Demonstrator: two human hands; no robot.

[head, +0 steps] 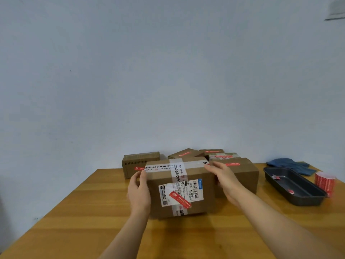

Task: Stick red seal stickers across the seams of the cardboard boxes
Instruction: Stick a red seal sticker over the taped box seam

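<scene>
The counter [78, 206] is wood with a warm, smooth, faintly shiny finish and visible grain. The cardboard box [203, 204] at centre is matt brown board, crossed by glossy white printed tape [177, 171]; a paper shipping label [180, 192] on its front carries a glossy red seal sticker [180, 200]. At three o'clock sits a dark plastic tray [298, 200] with a dull sheen, beside a roll of red stickers [324, 181]. Behind it lies soft blue cloth [291, 164]. The wall [168, 71] is matt and pale.
</scene>
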